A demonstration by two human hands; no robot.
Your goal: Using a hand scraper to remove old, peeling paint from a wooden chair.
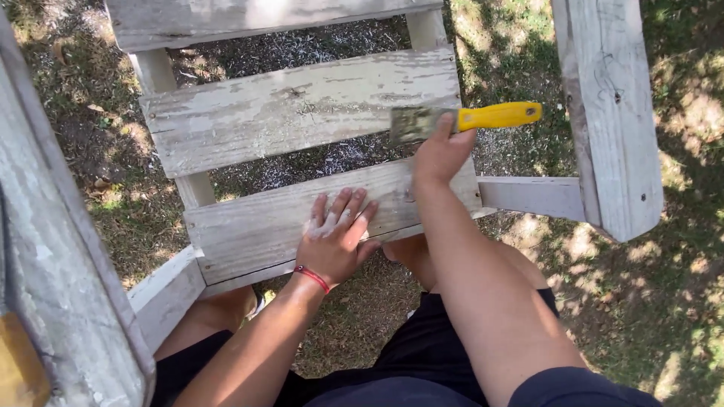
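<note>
My right hand (440, 153) grips a scraper (460, 120) with a yellow handle and a wide metal blade. The blade rests on the right end of a weathered white-painted wooden slat (294, 109). My left hand (335, 237) lies flat, fingers spread, on the nearer slat (256, 226) of the same wooden frame. A red string band circles my left wrist. Paint on both slats is flaking and worn to grey wood.
More worn boards stand at the left (53, 264), top (226, 19) and right (611, 113) of the frame. A short crosspiece (532, 196) joins the right board. Below is grass and dirt strewn with paint flakes (302, 162). My knees in black shorts are under the frame.
</note>
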